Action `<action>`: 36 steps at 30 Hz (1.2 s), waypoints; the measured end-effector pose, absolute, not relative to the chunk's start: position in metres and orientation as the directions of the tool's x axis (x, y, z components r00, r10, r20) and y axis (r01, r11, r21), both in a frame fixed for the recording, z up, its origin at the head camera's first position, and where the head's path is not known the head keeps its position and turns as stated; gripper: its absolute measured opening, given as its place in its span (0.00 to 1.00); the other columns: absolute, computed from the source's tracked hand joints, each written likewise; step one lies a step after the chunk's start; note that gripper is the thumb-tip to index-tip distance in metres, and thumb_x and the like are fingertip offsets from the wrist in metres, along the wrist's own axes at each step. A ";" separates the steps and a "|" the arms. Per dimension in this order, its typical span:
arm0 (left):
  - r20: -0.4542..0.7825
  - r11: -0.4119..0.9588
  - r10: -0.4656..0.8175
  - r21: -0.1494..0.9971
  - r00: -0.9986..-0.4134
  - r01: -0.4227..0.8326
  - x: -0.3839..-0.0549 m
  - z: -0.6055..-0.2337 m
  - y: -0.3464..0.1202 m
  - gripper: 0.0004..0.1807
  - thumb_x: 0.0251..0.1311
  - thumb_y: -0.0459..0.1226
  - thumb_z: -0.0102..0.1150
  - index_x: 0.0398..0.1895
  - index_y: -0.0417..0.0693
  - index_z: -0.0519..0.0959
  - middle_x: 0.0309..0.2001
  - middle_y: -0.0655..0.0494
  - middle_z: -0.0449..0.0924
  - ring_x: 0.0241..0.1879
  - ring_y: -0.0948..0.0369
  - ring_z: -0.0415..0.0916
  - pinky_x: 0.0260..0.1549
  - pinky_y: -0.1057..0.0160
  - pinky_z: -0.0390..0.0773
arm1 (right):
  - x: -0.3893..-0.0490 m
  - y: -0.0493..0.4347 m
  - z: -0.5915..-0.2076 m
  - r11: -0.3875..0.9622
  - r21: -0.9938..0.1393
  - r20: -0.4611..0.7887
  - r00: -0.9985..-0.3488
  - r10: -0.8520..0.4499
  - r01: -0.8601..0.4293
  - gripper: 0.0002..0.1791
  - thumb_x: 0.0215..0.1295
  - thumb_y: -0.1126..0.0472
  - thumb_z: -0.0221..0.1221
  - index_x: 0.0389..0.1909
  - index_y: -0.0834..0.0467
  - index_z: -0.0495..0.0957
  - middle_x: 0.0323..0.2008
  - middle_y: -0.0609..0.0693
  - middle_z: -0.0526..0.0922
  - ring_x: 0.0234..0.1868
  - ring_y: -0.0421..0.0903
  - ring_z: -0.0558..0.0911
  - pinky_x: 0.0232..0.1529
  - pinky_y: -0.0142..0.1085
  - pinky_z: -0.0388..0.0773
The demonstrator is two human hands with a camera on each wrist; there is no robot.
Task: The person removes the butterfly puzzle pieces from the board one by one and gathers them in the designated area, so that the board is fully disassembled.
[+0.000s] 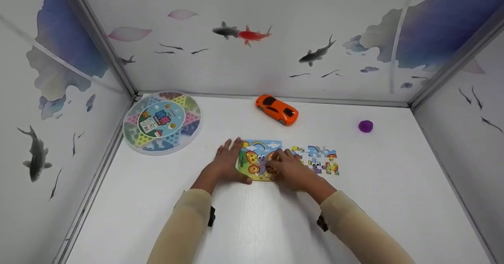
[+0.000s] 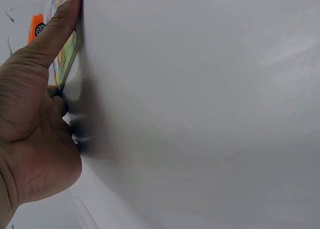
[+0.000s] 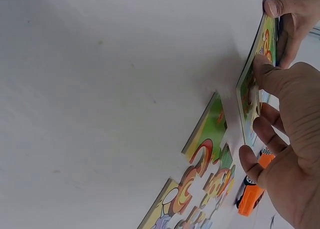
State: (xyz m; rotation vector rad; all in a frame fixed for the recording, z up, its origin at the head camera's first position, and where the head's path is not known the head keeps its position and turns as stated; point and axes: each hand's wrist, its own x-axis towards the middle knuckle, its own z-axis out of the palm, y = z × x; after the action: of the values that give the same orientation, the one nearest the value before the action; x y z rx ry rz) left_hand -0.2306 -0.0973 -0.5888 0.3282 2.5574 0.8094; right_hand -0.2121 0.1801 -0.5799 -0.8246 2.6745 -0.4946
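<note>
A small picture puzzle board (image 1: 252, 148) with a cartoon scene lies on the white table. My left hand (image 1: 226, 163) holds its left side, thumb at the lower corner and fingertips at the upper one. Over the board's right part, my right hand (image 1: 293, 171) pinches a puzzle piece (image 3: 258, 100) between thumb and fingers, low against the board's surface; most of that piece is hidden. Loose jigsaw pieces (image 1: 331, 167) lie in rows just right of the board, some covered by my right hand in the head view. In the left wrist view the left thumb (image 2: 50, 36) runs along the board's edge.
An orange toy car (image 1: 277, 109) stands behind the board near the back wall. At the back left lies a round clear-lidded game box (image 1: 161, 122). A purple fuzzy ball (image 1: 365, 126) sits at the back right. Printed walls enclose the table on three sides.
</note>
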 end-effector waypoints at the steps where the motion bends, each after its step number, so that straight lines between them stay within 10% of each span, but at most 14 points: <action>1: -0.333 0.802 0.348 0.590 -0.877 0.093 -0.231 -0.589 -0.097 0.77 0.50 0.56 0.89 0.94 0.56 0.42 0.94 0.54 0.36 0.93 0.46 0.29 0.91 0.41 0.40 | -0.212 0.180 -0.580 0.776 -0.401 -0.172 -0.792 -0.586 -0.487 0.22 0.78 0.53 0.69 0.70 0.45 0.83 0.66 0.51 0.74 0.64 0.52 0.71 0.65 0.56 0.77; 14: -0.341 0.811 0.325 0.580 -0.882 0.074 -0.231 -0.593 -0.098 0.79 0.48 0.57 0.90 0.94 0.58 0.40 0.93 0.45 0.34 0.91 0.36 0.32 0.88 0.34 0.51 | -0.208 0.195 -0.566 0.781 -0.403 -0.109 -0.823 -0.558 -0.476 0.24 0.80 0.50 0.67 0.73 0.46 0.81 0.70 0.50 0.75 0.69 0.55 0.72 0.74 0.63 0.71; 36: -0.327 0.846 0.358 0.511 -0.874 0.155 -0.231 -0.582 -0.091 0.77 0.51 0.56 0.88 0.93 0.47 0.43 0.93 0.50 0.40 0.92 0.43 0.33 0.91 0.42 0.41 | -0.184 0.275 -0.556 0.789 -0.368 0.031 -0.855 -0.518 -0.492 0.23 0.73 0.56 0.74 0.66 0.51 0.86 0.63 0.51 0.80 0.64 0.55 0.74 0.65 0.63 0.76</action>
State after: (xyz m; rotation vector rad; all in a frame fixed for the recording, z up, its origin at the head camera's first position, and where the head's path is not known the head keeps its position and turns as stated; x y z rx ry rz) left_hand -0.2310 -0.0914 -0.5817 0.3804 2.6067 0.6721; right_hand -0.1840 0.2753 -0.5563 -0.8205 2.9036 -0.5665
